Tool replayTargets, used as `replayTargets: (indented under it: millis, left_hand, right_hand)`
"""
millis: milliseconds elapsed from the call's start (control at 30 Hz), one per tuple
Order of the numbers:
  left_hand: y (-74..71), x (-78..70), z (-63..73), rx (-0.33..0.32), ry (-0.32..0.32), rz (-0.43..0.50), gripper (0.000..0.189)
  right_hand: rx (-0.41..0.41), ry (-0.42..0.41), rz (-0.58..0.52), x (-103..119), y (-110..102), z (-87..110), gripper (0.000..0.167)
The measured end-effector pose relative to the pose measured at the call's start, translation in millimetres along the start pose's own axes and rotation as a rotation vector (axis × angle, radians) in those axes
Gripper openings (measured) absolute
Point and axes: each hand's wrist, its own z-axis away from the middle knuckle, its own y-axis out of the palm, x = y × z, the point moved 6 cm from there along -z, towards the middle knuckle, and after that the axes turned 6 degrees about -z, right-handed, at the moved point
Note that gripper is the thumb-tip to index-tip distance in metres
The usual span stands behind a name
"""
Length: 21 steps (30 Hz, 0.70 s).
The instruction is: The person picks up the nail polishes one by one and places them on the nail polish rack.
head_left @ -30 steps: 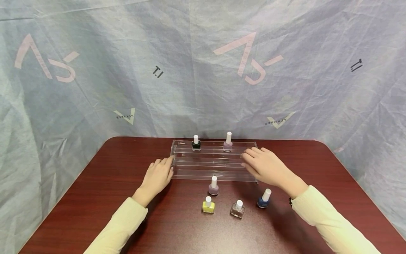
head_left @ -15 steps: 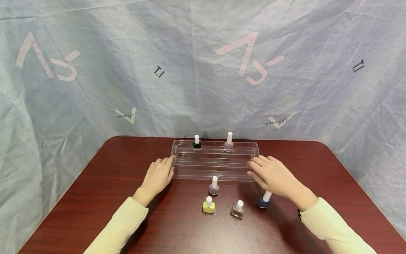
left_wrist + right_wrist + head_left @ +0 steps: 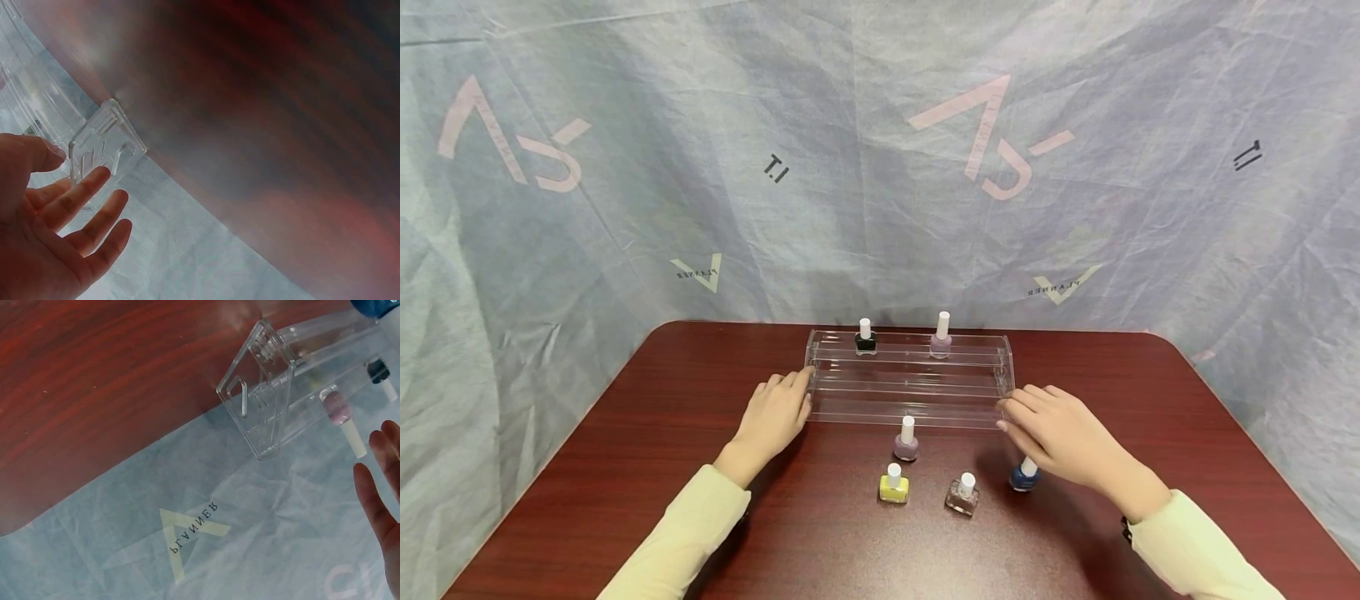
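A clear acrylic tiered rack (image 3: 910,387) stands toward the back of the table. My left hand (image 3: 772,417) is at its left end; in the left wrist view the thumb and forefinger lie right at the end panel (image 3: 106,144), the other fingers spread. On the top tier stand a dark green nail polish bottle (image 3: 866,342) and a mauve one (image 3: 941,345). My right hand (image 3: 1056,433), holding nothing, hovers by the rack's front right corner, partly covering the blue nail polish (image 3: 1023,477). In the right wrist view its fingers (image 3: 375,506) are loosely extended.
On the table (image 3: 820,533) in front of the rack stand another mauve polish bottle (image 3: 906,448), a yellow one (image 3: 893,489) and a glittery brown one (image 3: 962,497). A grey cloth backdrop (image 3: 850,167) rises behind the table's far edge.
My right hand has moved from the rack's right side toward the front right, down over the blue nail polish. The left hand stays in place at the rack's left end.
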Motion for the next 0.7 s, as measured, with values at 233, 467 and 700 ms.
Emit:
replayTargets:
  millis: [233,467,700]
  left_hand:
    - [-0.1,0.3,0.4,0.004,-0.003,0.002,0.041]
    - [-0.9,0.1,0.3,-0.005,-0.005,0.001,0.041]
    - [-2.2,-0.3,0.5,-0.01,0.0,0.006,0.041]
  right_hand:
    - [-0.049,-0.035,-0.001,4,-2,8.7,0.022]
    - [-0.077,-0.06,-0.013,9,-2,15.8,0.023]
    - [-0.011,-0.031,0.009,8,4,24.3,0.025]
